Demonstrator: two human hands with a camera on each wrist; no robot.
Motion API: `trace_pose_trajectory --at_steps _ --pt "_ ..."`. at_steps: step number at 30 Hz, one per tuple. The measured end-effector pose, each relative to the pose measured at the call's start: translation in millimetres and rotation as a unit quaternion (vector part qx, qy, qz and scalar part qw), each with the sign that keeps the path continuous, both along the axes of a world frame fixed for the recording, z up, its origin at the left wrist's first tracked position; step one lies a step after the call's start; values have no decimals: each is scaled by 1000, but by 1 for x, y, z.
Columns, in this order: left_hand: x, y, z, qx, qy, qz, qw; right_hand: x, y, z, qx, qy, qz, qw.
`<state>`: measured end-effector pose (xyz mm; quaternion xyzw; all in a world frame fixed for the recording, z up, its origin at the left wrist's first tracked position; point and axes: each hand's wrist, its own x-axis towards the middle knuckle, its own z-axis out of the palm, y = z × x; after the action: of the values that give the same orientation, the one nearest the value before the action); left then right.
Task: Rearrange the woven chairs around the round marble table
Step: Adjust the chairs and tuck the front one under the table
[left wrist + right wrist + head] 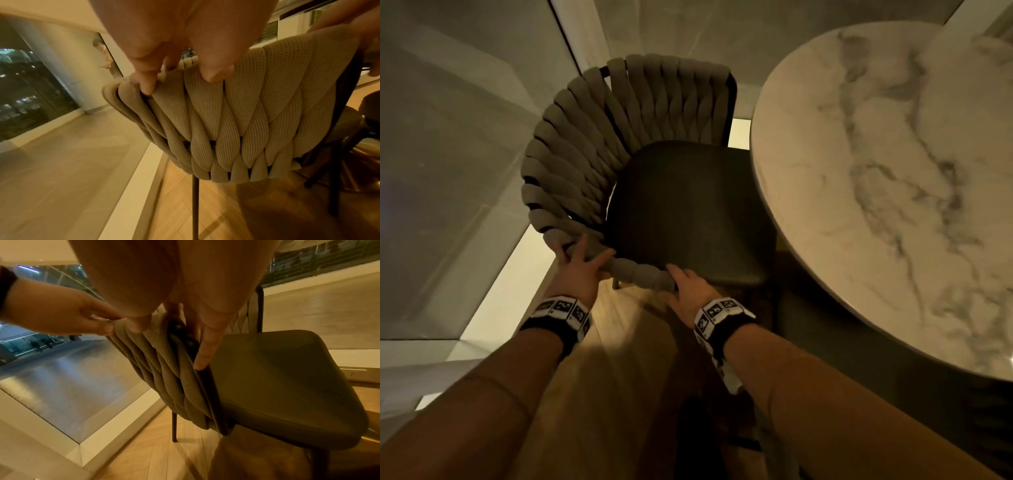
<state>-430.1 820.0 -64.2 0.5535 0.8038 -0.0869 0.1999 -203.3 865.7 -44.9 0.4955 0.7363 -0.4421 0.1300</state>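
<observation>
Woven chair [599, 144]: my left hand [580, 270] and right hand [690, 286] have fingers [147, 87] grasping its top rail. Next, I'd swing the seat toward the marble desk [893, 171], minding its edge.

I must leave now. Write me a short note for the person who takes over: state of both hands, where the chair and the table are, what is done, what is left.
Left hand: grips the top rim of the woven chair at its near end, fingers curled over the bands.
Right hand: holds the same rim closer to the seat, fingers reaching down inside the backrest.
Chair: beside the round marble table, seat edge close to the tabletop, next to the glass wall.
Done: chair grasped with both hands.
Left: set this chair in place at the table. Other chairs do not show clearly, so check them.
</observation>
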Motion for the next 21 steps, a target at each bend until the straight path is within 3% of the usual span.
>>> trace_pose_trajectory --at_steps 6,10,11,16,19,21 --pt "7 8 -3 6 15 -19 1000 5 19 -4 8 -16 20 1000" --pt "28 24 1 -9 73 -182 980 31 27 5 39 -12 -6 999" --pt "30 29 1 -17 82 -188 979 40 27 9 47 -7 -13 999" --pt "50 42 20 -43 55 -68 995 138 -14 32 68 -53 -117 989" --pt "84 49 39 -45 46 -105 992 201 -72 41 -21 -132 -182 974" --pt "110 55 43 -64 17 -104 992 216 -118 40 -110 -156 -175 966"
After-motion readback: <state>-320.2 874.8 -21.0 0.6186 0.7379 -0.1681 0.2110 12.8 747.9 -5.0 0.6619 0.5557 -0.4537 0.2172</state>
